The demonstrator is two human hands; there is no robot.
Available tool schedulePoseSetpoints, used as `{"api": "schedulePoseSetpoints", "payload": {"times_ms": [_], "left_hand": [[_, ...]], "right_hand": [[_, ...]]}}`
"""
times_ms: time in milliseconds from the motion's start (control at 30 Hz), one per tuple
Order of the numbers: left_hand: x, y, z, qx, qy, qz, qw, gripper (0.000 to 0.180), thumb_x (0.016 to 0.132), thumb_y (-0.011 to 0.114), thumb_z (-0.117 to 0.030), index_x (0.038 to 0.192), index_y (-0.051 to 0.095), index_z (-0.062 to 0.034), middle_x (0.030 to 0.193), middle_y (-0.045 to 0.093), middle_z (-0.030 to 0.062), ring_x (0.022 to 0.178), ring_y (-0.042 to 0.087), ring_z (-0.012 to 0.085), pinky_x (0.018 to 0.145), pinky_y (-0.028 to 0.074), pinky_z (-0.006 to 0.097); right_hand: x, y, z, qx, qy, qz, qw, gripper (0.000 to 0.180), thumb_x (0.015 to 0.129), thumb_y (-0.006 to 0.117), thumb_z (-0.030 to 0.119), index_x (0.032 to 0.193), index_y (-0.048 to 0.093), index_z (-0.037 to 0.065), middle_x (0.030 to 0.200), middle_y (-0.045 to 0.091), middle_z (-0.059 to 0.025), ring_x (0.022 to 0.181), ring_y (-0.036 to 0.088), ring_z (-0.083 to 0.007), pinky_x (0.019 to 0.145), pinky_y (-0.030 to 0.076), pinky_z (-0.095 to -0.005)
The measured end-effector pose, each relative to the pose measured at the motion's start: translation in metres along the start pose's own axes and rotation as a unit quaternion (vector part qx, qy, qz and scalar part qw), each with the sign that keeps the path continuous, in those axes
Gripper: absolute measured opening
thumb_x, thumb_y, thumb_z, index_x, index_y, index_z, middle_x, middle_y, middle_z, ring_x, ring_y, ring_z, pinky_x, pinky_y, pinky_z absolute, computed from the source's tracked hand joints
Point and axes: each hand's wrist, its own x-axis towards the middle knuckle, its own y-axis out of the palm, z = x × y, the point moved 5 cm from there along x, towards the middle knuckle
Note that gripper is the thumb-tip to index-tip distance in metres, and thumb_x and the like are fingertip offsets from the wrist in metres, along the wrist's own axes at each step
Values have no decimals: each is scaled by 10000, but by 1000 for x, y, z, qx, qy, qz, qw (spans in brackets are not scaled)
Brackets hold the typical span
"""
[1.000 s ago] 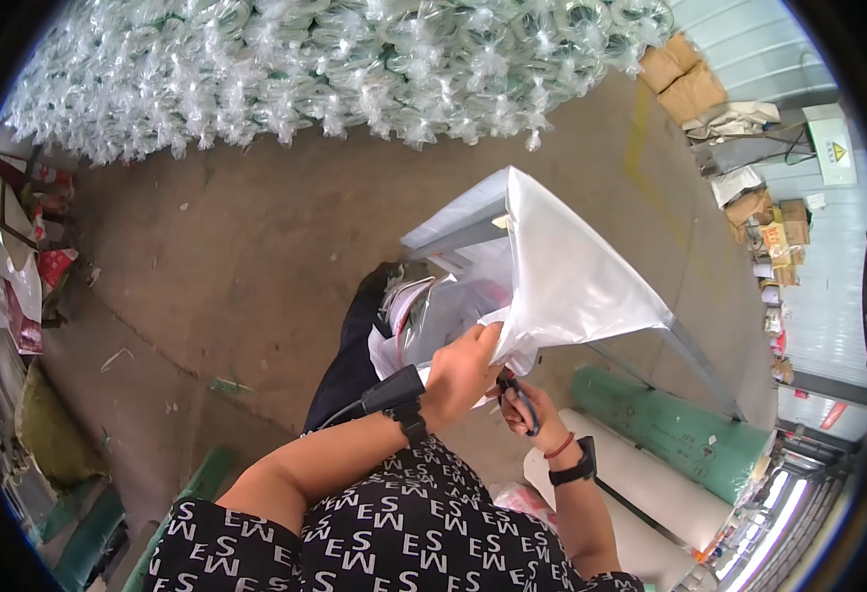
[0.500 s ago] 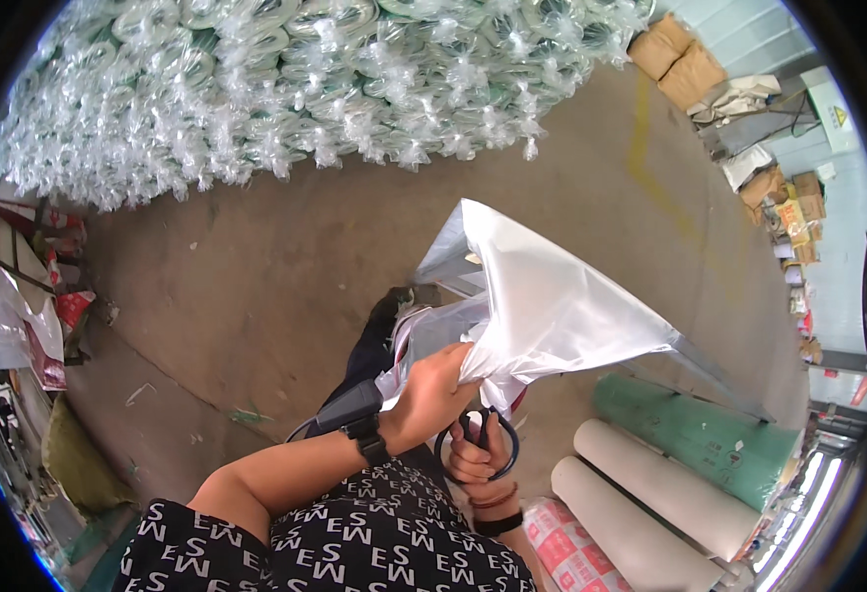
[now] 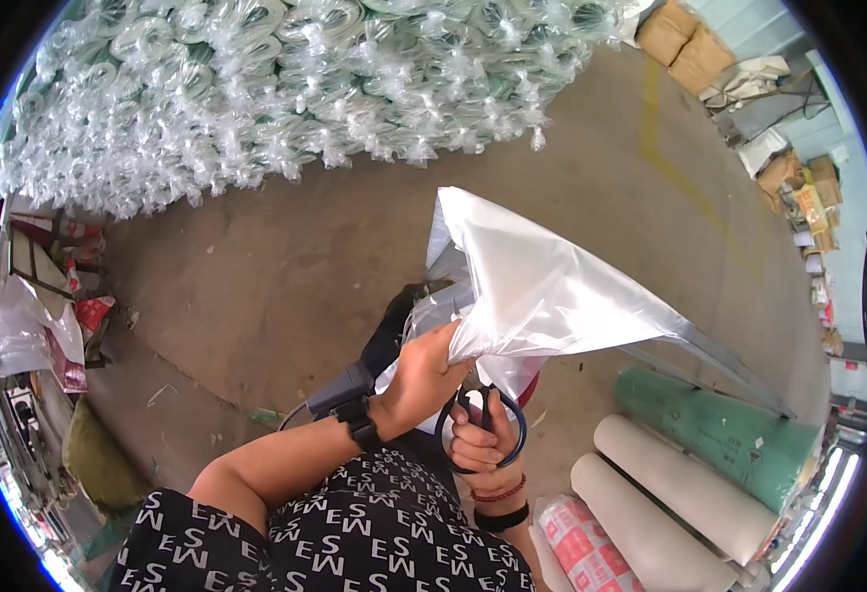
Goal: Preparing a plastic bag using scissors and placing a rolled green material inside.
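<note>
My left hand (image 3: 421,377) is closed on the edge of a shiny white plastic sheet (image 3: 542,286). The sheet rises to a peak above that hand and stretches away to the right; a loose fold hangs below the fingers. Just right of it and lower, my right hand (image 3: 481,449) grips a pair of scissors (image 3: 520,439) by its dark blue loop handles. The blades point up toward the hanging fold and are mostly hidden, so I cannot tell whether they touch the plastic. A black device with a cable (image 3: 339,392) sits at my left wrist.
Many clear-wrapped greenish rolls (image 3: 285,89) are stacked along the far side. To the lower right lie a green roll (image 3: 715,419), two pale rolls (image 3: 685,483) and a red-and-white package (image 3: 586,548). Brown packages (image 3: 685,44) line the right wall; scraps (image 3: 43,331) lie at left.
The view has shifted slightly, so the surroundings sit farther right. My left hand and the sheet's peak have moved a little up and left. The scissors stay in my right hand.
</note>
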Motion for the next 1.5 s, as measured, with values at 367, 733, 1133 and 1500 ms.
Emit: {"api": "schedulePoseSetpoints", "payload": {"times_ms": [367, 733, 1133, 1500], "left_hand": [[-6, 6, -2, -3, 17, -41, 999, 287, 734, 658, -38, 1006, 573, -10, 881, 603, 214, 818, 578, 409, 686, 470, 433], [-3, 8, -8, -30, 35, -14, 999, 268, 755, 649, -43, 1008, 565, -15, 875, 608, 212, 819, 577, 413, 684, 470, 428], [-3, -5, -9, 43, 68, -13, 997, 288, 752, 663, -49, 1034, 601, -47, 924, 630, 171, 839, 612, 362, 705, 493, 391], [30, -20, 38, -187, -173, 115, 960, 638, 801, 719, -216, 1277, 409, 76, 1163, 584, 138, 1033, 572, 181, 897, 455, 306]], "right_hand": [[-7, -14, 23, -245, -87, -75, 963, 299, 928, 543, 330, 923, 575, 33, 537, 454, 8, 406, 426, -78, 376, 310, -229], [-15, -17, 55, -517, -245, -156, 805, 204, 893, 586, 209, 885, 587, 6, 627, 589, -53, 473, 543, -144, 432, 395, -276], [-22, 2, -7, 183, 73, 119, 973, 454, 966, 430, 430, 991, 523, -13, 523, 277, 87, 364, 252, -21, 344, 217, -173], [-143, -64, -27, -156, -66, -237, 957, 238, 952, 504, 267, 956, 538, 31, 556, 393, 58, 437, 345, -30, 397, 253, -181]]}}
